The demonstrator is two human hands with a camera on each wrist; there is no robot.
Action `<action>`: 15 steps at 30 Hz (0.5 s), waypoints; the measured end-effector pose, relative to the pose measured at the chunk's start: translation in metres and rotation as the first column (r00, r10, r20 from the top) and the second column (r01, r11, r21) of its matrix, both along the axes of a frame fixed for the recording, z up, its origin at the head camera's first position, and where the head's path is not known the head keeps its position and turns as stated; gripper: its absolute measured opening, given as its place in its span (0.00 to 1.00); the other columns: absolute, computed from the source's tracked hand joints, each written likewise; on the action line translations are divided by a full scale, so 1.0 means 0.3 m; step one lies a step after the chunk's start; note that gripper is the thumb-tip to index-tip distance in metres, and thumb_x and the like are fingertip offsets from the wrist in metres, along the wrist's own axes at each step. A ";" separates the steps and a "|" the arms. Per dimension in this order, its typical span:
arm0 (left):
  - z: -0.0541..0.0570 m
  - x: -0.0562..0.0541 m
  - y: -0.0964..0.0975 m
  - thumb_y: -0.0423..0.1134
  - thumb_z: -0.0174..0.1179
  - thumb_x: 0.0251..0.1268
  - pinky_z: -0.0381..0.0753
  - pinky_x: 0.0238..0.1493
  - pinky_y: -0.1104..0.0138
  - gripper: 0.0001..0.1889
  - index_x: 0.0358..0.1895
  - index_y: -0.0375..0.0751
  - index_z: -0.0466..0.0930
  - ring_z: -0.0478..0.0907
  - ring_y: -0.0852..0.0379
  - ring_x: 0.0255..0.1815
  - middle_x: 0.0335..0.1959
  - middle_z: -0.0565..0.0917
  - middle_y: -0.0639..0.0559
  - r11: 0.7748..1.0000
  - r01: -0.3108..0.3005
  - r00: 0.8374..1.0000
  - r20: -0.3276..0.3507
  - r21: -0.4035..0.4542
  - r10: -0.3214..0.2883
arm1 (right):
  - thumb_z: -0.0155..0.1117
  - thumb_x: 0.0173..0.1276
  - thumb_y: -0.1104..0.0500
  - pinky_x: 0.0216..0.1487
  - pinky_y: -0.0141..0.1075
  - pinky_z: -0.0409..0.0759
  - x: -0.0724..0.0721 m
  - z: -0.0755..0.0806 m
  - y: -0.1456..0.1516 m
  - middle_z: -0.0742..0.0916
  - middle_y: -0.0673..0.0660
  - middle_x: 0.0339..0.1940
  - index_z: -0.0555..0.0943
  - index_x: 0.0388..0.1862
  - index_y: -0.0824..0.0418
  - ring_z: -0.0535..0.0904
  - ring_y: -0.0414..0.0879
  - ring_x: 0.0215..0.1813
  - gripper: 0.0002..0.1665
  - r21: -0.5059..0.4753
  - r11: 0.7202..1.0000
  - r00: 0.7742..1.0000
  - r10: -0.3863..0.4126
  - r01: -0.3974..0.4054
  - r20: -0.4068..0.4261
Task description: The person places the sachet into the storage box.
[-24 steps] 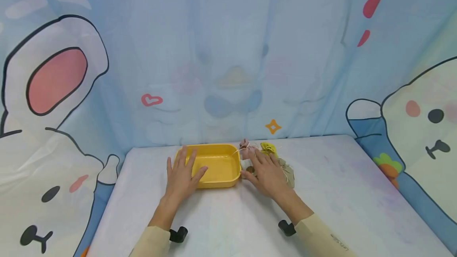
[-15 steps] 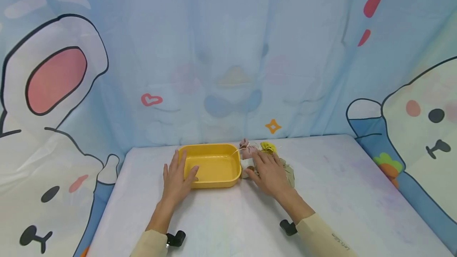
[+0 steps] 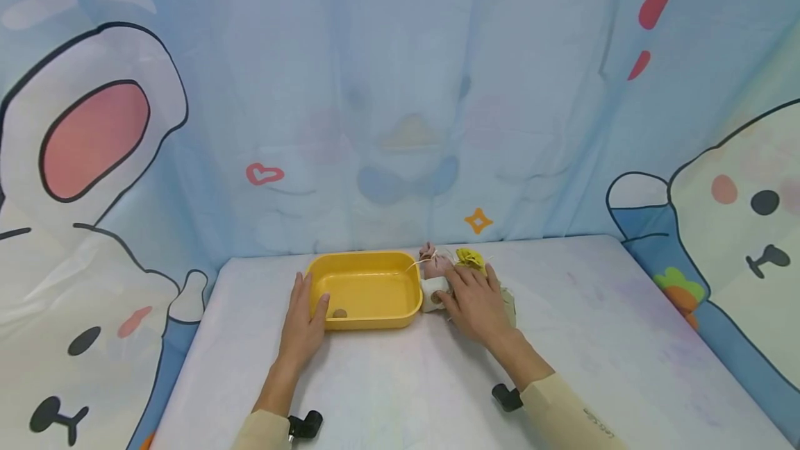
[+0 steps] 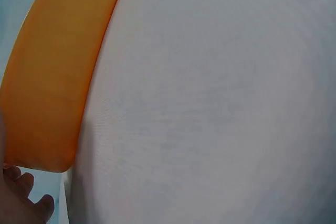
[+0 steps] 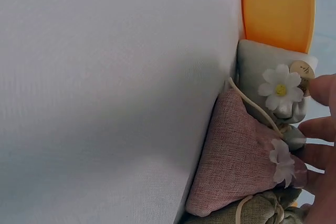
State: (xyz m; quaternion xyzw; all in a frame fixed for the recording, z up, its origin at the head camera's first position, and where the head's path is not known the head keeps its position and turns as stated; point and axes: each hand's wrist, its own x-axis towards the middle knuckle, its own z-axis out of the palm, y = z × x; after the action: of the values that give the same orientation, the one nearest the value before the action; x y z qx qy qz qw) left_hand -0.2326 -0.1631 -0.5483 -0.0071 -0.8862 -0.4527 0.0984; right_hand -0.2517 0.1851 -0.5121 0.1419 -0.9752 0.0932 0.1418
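Note:
My left hand (image 3: 303, 325) lies along the left end of a yellow plastic tray (image 3: 375, 290), fingers fairly straight at its outer side and thumb over the near left corner. My right hand (image 3: 478, 307) spreads over a cluster of small drawstring pouches at the tray's right side. In the right wrist view, its thumb reaches the round wooden tag (image 5: 301, 72) on a white pouch (image 5: 254, 72) with a white flower. The other fingertips touch the tops of a pink pouch (image 5: 231, 161) and its neighbours. An olive pouch (image 5: 260, 211) lies partly hidden beside them.
A yellow pouch (image 3: 469, 257) sits behind the right hand. One small round brownish disc (image 3: 339, 313) lies inside the tray. The white-covered table (image 3: 400, 380) meets a blue cartoon-print curtain (image 3: 400, 89) behind. Black wrist cameras hang under both sleeves.
My left hand has moved left from over the tray to its left end, its fingers drawing together, and the small disc is now exposed. My right hand has shifted slightly rightward over the pouches.

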 end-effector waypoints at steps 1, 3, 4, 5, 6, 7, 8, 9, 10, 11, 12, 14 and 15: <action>-0.005 0.001 -0.003 0.59 0.45 0.83 0.47 0.85 0.43 0.38 0.85 0.45 0.49 0.42 0.43 0.88 0.88 0.43 0.44 1.000 -0.002 1.000 -0.001 0.012 0.002 | 0.60 0.79 0.43 0.83 0.67 0.48 -0.001 -0.001 0.002 0.79 0.60 0.72 0.73 0.76 0.58 0.72 0.61 0.75 0.33 0.010 1.000 1.000 -0.001 0.001 -0.002; -0.014 0.001 -0.006 0.58 0.44 0.84 0.46 0.86 0.44 0.37 0.85 0.44 0.48 0.42 0.43 0.88 0.88 0.44 0.44 1.000 -0.003 1.000 -0.004 0.029 0.004 | 0.60 0.79 0.45 0.83 0.66 0.47 -0.002 -0.004 0.004 0.79 0.60 0.73 0.74 0.75 0.58 0.72 0.61 0.75 0.32 0.021 1.000 1.000 -0.005 0.005 0.004; -0.017 0.001 -0.007 0.58 0.44 0.84 0.46 0.86 0.44 0.37 0.85 0.44 0.48 0.43 0.44 0.88 0.88 0.44 0.44 0.999 -0.004 1.000 -0.005 0.036 0.004 | 0.60 0.79 0.45 0.83 0.66 0.47 -0.003 -0.005 0.005 0.79 0.60 0.73 0.74 0.75 0.58 0.72 0.61 0.75 0.32 0.026 1.000 1.000 -0.006 0.006 0.008; -0.019 0.001 -0.007 0.58 0.44 0.84 0.46 0.86 0.45 0.37 0.85 0.44 0.48 0.43 0.44 0.88 0.88 0.45 0.44 0.999 -0.003 1.000 -0.006 0.042 0.003 | 0.60 0.79 0.45 0.83 0.66 0.48 -0.003 -0.004 0.005 0.79 0.60 0.73 0.74 0.75 0.58 0.72 0.61 0.75 0.32 0.031 0.999 1.000 -0.006 0.006 0.011; -0.021 0.001 -0.008 0.57 0.44 0.84 0.46 0.86 0.45 0.37 0.85 0.43 0.48 0.43 0.44 0.88 0.88 0.46 0.44 0.999 -0.001 1.000 -0.009 0.048 0.002 | 0.60 0.79 0.45 0.83 0.66 0.48 -0.003 -0.005 0.005 0.79 0.60 0.73 0.75 0.74 0.58 0.71 0.61 0.75 0.31 0.035 0.999 1.000 -0.006 0.006 0.013; -0.023 0.001 -0.008 0.57 0.44 0.84 0.46 0.86 0.45 0.37 0.85 0.43 0.48 0.44 0.44 0.88 0.88 0.46 0.43 0.999 0.000 1.000 -0.012 0.054 0.001 | 0.60 0.79 0.45 0.83 0.66 0.48 -0.004 -0.005 0.005 0.79 0.60 0.73 0.75 0.74 0.58 0.71 0.61 0.75 0.31 0.036 0.999 1.000 -0.007 0.006 0.017; -0.025 0.000 -0.008 0.56 0.43 0.85 0.46 0.86 0.45 0.37 0.85 0.42 0.48 0.44 0.44 0.88 0.87 0.47 0.42 0.998 0.002 1.000 -0.014 0.059 -0.001 | 0.60 0.79 0.45 0.83 0.66 0.48 -0.004 -0.004 0.005 0.79 0.60 0.73 0.75 0.74 0.58 0.71 0.61 0.75 0.31 0.036 0.999 1.000 -0.007 0.006 0.020; -0.027 -0.002 -0.009 0.56 0.43 0.85 0.46 0.86 0.46 0.36 0.85 0.42 0.48 0.45 0.43 0.88 0.87 0.48 0.42 0.998 0.003 1.000 -0.017 0.063 -0.002 | 0.61 0.78 0.44 0.83 0.66 0.48 -0.004 -0.004 0.005 0.79 0.60 0.73 0.76 0.73 0.57 0.71 0.61 0.75 0.31 0.036 0.999 1.000 -0.007 0.006 0.022; -0.028 -0.002 -0.009 0.55 0.43 0.85 0.47 0.86 0.46 0.36 0.85 0.41 0.48 0.45 0.43 0.88 0.87 0.49 0.41 0.997 0.004 1.000 -0.020 0.072 -0.003 | 0.61 0.78 0.44 0.83 0.66 0.48 -0.005 -0.005 0.005 0.78 0.61 0.74 0.76 0.73 0.57 0.70 0.61 0.76 0.31 0.038 0.999 1.000 -0.005 0.004 0.023; -0.030 -0.003 -0.010 0.54 0.43 0.85 0.47 0.86 0.46 0.36 0.85 0.41 0.48 0.46 0.43 0.87 0.87 0.50 0.41 0.997 0.004 1.000 -0.024 0.081 -0.002 | 0.62 0.77 0.44 0.83 0.67 0.48 -0.006 -0.005 0.005 0.78 0.60 0.74 0.76 0.73 0.57 0.70 0.61 0.76 0.31 0.041 0.999 1.000 -0.004 0.003 0.025; -0.033 -0.003 -0.011 0.54 0.43 0.85 0.47 0.86 0.46 0.35 0.85 0.41 0.48 0.47 0.43 0.87 0.86 0.51 0.41 0.996 0.003 1.000 -0.027 0.089 -0.001 | 0.63 0.77 0.44 0.83 0.67 0.48 -0.006 -0.007 0.006 0.78 0.60 0.74 0.76 0.73 0.57 0.70 0.61 0.76 0.32 0.044 0.999 1.000 -0.003 0.002 0.028; -0.039 -0.004 -0.012 0.53 0.44 0.85 0.49 0.86 0.47 0.35 0.85 0.42 0.49 0.49 0.44 0.87 0.86 0.53 0.42 0.994 0.001 1.000 -0.031 0.108 0.003 | 0.65 0.75 0.43 0.83 0.67 0.47 -0.008 -0.010 0.006 0.77 0.60 0.75 0.75 0.74 0.57 0.69 0.62 0.77 0.34 0.054 0.999 0.999 -0.001 -0.001 0.038; -0.043 -0.004 -0.013 0.53 0.44 0.85 0.50 0.86 0.48 0.34 0.85 0.43 0.49 0.50 0.44 0.87 0.86 0.54 0.43 0.993 -0.001 0.999 -0.033 0.117 0.005 | 0.66 0.74 0.43 0.83 0.67 0.47 -0.009 -0.011 0.007 0.76 0.60 0.76 0.75 0.75 0.56 0.68 0.62 0.77 0.35 0.061 0.998 0.999 -0.002 0.000 0.043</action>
State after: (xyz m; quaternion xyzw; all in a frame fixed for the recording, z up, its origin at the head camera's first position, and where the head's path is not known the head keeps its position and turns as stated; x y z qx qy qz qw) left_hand -0.2339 -0.1670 -0.5611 -0.0074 -0.8563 -0.5037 0.1142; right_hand -0.2543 0.1871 -0.5155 0.1438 -0.9805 0.0661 0.1166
